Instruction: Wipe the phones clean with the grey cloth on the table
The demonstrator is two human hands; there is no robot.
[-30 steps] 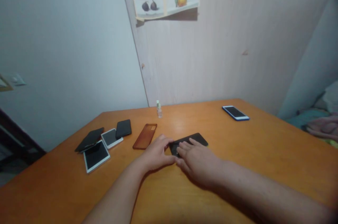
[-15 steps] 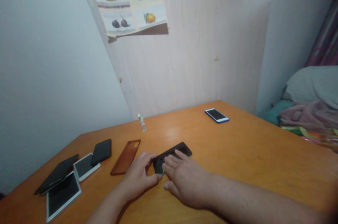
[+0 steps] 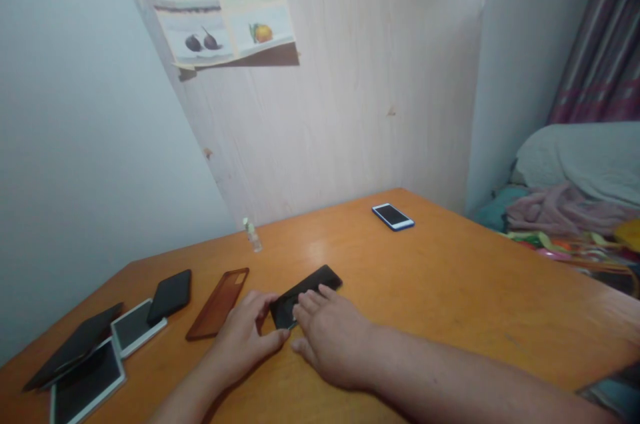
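A black smartphone (image 3: 327, 276) lies flat on the table in front of me, turned slantwise. At its left end my left hand (image 3: 251, 327) pinches the phone, with the thumb on the near corner and the fingers on the far corner. My right hand (image 3: 333, 334) rests over the phone's near middle, fingers stretched out flat across its surface and thumb apart. Part of the phone is hidden under that hand. Just beyond my left hand lies a brown translucent phone case (image 3: 217, 304).
On the left lie a black phone (image 3: 171, 296), two white-framed devices (image 3: 133, 327) and a dark flat folder-like thing (image 3: 75, 347). A small clear bottle (image 3: 253, 237) stands near the back edge. Farther right lies a white phone in a blue case (image 3: 393, 217). Bedding (image 3: 565, 207) is heaped beyond the table (image 3: 450, 291).
The view has swung slightly to the right, so everything sits farther left. Both hands keep nearly the same places on the smartphone, with the right fingers drawn slightly closer together.
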